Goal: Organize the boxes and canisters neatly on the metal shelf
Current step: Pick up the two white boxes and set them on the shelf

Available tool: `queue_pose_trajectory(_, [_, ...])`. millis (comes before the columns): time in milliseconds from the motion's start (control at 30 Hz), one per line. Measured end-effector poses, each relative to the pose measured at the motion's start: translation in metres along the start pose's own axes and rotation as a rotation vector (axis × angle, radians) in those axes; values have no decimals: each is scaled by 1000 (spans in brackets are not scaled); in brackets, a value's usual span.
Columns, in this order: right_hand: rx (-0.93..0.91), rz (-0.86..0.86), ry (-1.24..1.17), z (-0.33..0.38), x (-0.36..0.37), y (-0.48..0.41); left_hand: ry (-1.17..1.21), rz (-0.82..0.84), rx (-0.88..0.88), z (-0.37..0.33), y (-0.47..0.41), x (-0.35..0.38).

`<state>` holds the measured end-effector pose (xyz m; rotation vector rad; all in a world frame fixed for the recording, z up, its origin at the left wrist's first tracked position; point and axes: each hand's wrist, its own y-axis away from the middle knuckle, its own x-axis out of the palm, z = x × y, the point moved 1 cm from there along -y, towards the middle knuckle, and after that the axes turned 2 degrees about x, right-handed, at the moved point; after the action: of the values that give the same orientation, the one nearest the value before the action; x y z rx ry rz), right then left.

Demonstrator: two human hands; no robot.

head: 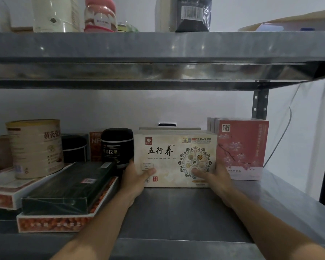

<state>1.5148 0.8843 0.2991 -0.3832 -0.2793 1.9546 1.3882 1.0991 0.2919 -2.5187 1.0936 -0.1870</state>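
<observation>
A cream box (174, 154) with black characters and a round emblem stands upright on the metal shelf (176, 212), right of centre. My left hand (135, 177) grips its lower left edge, thumb on the front face. My right hand (212, 177) grips its lower right edge the same way. Touching its right side stands a pink blossom box (242, 147). Left of it sit a black canister (117, 145), a smaller black tin (74, 148) and a tall cream canister (36, 147). A dark green flat box (69, 186) lies on a red-and-white flat box (54, 222).
The upper shelf (158, 45) hangs low overhead, carrying jars, a pink bottle (99, 15) and a black bag (193, 14). A shelf post (259, 104) stands at the back right, with a cable beside it. Another flat red-and-white box (4, 190) lies at far left.
</observation>
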Motion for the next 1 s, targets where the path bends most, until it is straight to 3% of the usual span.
queue_pose_trajectory(500, [-5, -37, -19, -15, 4, -23, 9, -65, -33, 12, -19, 1])
queue_pose_trajectory(1000, [-25, -54, -58, -15, 3, -25, 25, 25, -59, 13, -25, 4])
